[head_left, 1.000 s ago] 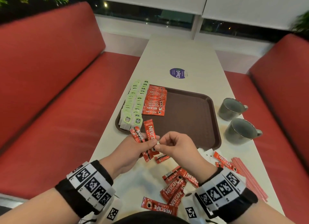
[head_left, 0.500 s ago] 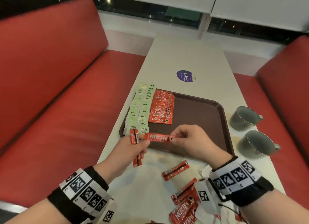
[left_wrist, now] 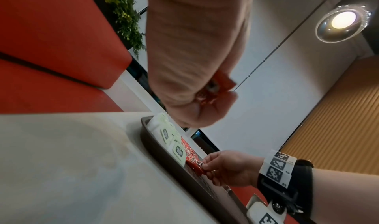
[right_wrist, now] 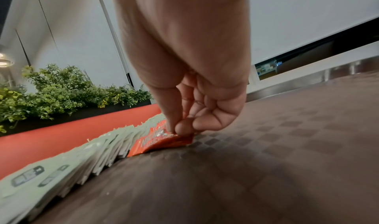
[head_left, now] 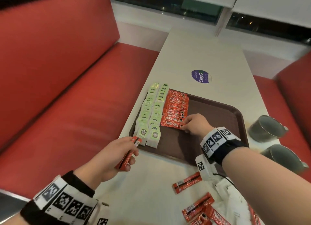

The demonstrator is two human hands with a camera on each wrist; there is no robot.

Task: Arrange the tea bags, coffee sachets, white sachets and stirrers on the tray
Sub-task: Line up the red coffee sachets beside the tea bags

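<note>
My hands laying coffee sachets on a brown tray point(head_left: 210, 155).

Left of the tray's near corner, my left hand point(head_left: 111, 159) grips spare sachets point(head_left: 128, 155). On the tray, beside the tea bags point(head_left: 151, 117), my right hand point(head_left: 195, 124) pinches the nearest sachet point(head_left: 171, 123) of the coffee row.

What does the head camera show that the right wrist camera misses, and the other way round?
Only the head view shows the left hand holding spare coffee sachets, two mugs, loose sachets on the table and the tray's full outline.

Only the right wrist view shows, from low down, the fingertips pinching the sachet's end, its other end down on the tray, plus a planter of green plants.

Both show the right hand setting a coffee sachet at the near end of the red row, beside the tea bags.
</note>
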